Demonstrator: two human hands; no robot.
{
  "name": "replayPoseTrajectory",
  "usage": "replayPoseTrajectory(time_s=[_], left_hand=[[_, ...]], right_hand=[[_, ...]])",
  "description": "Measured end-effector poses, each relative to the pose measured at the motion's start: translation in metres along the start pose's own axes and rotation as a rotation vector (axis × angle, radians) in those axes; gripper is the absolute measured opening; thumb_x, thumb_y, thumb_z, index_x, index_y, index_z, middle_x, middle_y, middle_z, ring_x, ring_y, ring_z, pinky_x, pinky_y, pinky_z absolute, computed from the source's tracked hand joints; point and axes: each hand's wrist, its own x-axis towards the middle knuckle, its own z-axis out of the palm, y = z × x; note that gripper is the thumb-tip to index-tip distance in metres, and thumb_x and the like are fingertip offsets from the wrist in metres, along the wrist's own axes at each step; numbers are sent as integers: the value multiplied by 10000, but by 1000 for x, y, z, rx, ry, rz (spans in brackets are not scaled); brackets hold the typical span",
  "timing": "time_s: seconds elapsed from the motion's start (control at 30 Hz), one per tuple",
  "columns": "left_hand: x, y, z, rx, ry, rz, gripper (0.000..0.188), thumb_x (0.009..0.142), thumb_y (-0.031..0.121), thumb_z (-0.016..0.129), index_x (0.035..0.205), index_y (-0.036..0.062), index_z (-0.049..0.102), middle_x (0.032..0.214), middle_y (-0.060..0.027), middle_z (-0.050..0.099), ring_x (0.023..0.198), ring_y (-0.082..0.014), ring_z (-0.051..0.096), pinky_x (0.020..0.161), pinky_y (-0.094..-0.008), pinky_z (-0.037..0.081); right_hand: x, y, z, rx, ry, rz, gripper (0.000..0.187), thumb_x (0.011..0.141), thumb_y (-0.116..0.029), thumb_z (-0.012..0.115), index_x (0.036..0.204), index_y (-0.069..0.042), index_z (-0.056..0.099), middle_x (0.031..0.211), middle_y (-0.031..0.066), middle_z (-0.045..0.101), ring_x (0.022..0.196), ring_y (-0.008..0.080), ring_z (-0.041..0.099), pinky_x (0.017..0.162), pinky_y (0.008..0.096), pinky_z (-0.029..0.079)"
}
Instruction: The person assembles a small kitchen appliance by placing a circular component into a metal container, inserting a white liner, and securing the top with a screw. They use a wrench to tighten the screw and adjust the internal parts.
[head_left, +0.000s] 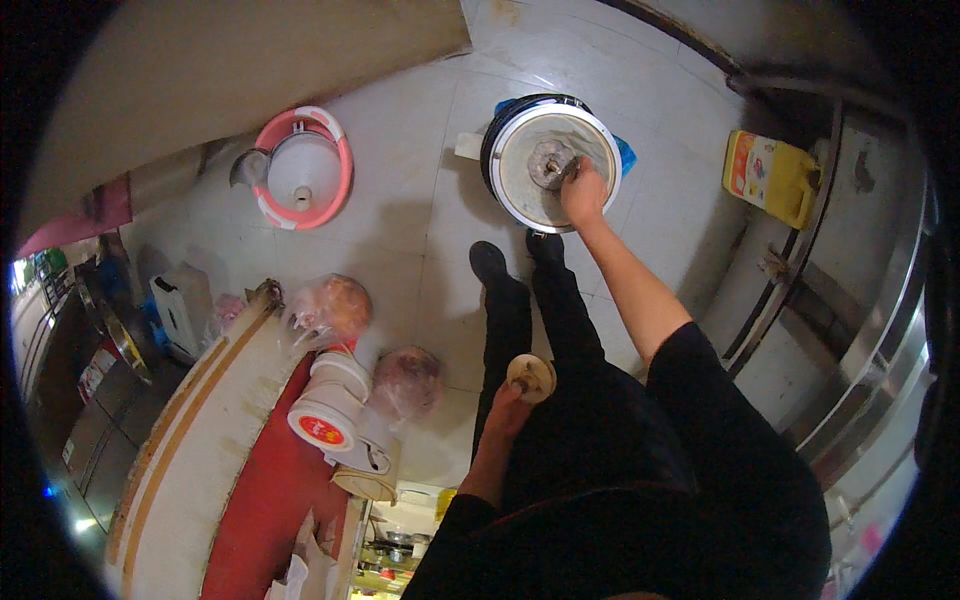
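Note:
Past my feet on the floor is a round container (pixel 497 165) with a white rim and dark sides. Its top or inside is greyish, with a pale, glassy-looking round piece (pixel 549 163) in the middle. My right hand (pixel 587 196) reaches over the rim, fingers closed at the edge of that piece on a small dark item, too small to name. Close to my legs, my left hand (pixel 508 412) is closed on a small cream-coloured cup (pixel 541 379), its round opening facing up. Whatever lies inside the cup is unclear.
A pink basin (pixel 343 186) holding a large white funnel (pixel 310 168) is at far left. White buckets (pixel 318 398) and bagged items (pixel 338 305) stand nearer on the left. On the right, a yellow jug (pixel 790 182) sits by metal shelving (pixel 850 370).

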Motion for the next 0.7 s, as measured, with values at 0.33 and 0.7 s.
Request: replayPoseTrajectory(time_s=[0.33, 0.7], left_hand=[[0, 1, -12, -87, -27, -28, 713, 766, 312, 724, 1328, 9, 407, 1286, -101, 515, 1196, -249, 499, 1039, -399, 383], [3, -9, -18, 101, 50, 43, 631, 842, 394, 638, 1297, 6, 437, 1252, -120, 519, 1145, -243, 527, 985, -384, 433]], right_hand=[[17, 3, -3, -27, -172, -386, 420, 751, -187, 677, 1165, -169, 612, 943, 195, 597, 821, 378, 622, 741, 453, 510], [19, -1, 8, -335, -251, -381, 415, 826, -294, 615, 1236, -342, 573, 1094, 157, 556, 910, 324, 633, 781, 453, 512]])
